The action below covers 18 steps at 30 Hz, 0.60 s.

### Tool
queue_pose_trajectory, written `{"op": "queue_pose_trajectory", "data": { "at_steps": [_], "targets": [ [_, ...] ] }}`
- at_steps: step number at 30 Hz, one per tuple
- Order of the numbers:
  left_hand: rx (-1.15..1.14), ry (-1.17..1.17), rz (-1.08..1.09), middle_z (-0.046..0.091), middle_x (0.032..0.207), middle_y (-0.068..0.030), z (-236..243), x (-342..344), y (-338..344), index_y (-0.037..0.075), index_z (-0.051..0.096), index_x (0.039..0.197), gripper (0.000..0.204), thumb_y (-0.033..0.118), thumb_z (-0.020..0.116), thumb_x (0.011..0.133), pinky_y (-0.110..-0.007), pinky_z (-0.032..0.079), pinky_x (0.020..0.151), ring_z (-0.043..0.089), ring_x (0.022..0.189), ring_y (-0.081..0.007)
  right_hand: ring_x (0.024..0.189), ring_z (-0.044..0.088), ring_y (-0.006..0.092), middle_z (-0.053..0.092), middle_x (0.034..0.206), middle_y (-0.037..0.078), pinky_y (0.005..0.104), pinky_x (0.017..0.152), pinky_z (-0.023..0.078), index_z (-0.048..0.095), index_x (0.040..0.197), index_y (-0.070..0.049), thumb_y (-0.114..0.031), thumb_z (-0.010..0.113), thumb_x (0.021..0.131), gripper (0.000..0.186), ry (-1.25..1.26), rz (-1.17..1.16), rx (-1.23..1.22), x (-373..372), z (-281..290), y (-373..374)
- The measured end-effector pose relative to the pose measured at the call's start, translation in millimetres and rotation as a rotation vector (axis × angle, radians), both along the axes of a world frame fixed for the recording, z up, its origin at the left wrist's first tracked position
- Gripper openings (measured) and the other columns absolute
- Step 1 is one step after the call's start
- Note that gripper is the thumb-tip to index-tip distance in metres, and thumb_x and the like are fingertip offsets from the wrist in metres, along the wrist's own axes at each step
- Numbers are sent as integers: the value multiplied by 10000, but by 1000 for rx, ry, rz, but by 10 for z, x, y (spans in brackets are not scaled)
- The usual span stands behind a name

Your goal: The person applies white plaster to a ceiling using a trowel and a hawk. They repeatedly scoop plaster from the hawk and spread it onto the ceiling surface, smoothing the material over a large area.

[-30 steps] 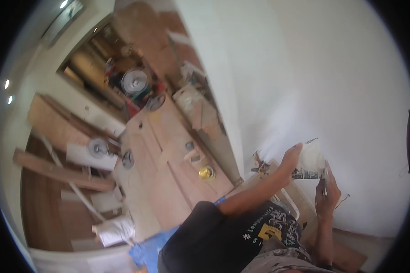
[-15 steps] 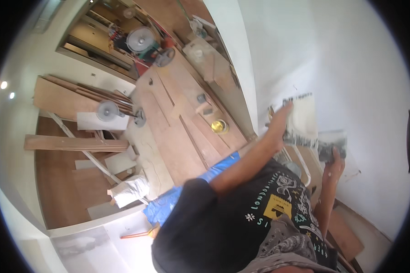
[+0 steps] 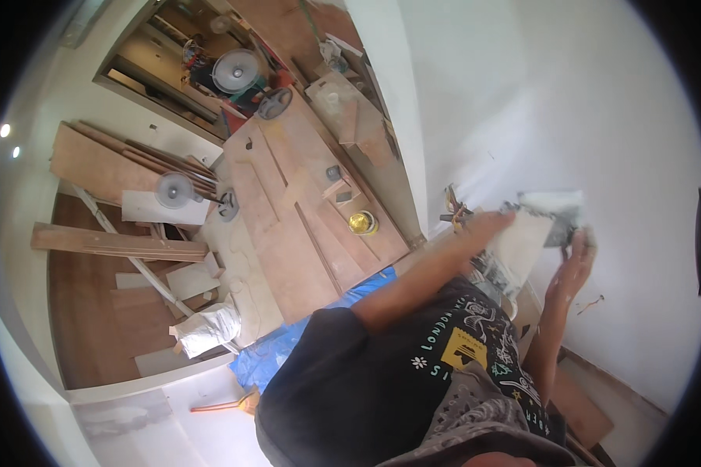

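Note:
My left hand (image 3: pixel 497 224), fingers closed, grips the edge of a cream plate (image 3: pixel 524 243) with dark grey smears along its edges. The plate is tilted in front of my chest, close to the white wall (image 3: pixel 623 124). In my closed right hand (image 3: pixel 575 263) is a wide putty knife (image 3: pixel 566 210), its pale blade smeared with grey. The blade lies at the far edge of the plate; whether the two touch, I cannot tell. Both hands are slightly blurred, and my left fingers are partly hidden.
Loose wires (image 3: pixel 453 208) stick out near the wall corner, and more wires (image 3: pixel 592 302) low on the right. Wooden boards (image 3: pixel 288 226) cover the floor on the left, with a yellow tin (image 3: pixel 361 223) on them. Two fans (image 3: pixel 236 71) and a blue sheet (image 3: pixel 276 354) are also there.
The putty knife has moved up from beside the plate's near right corner to its far edge. My left hand has turned the plate and lowered it slightly. The view has shifted a little.

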<state>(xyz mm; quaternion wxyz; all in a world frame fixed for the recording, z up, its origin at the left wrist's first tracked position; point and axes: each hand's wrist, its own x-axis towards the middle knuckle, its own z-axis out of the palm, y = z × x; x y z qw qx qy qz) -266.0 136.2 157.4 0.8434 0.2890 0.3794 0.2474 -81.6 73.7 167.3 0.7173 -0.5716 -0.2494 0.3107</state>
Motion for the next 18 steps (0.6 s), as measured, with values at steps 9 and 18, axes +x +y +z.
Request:
{"op": "queue_pose_trajectory", "data": {
  "at_steps": [9,18],
  "targets": [
    [70,-210,135,647,1075,-144,15,-291,89,-7,528,1229,446,349,518,961,-366,574,781,670,924,-235,669,534,194,618,761,53,322,608,394,711,761,-21,-270,697,856,266,26,1297,720,-536,1790,-471],
    [-51,-165,42,643,1075,-124,233,16,80,17,558,1212,428,358,520,957,-334,561,745,653,934,-204,631,403,92,474,737,-25,223,516,316,624,961,-53,-225,544,951,190,341,307,472,-937,2437,-1017]
  ]
}}
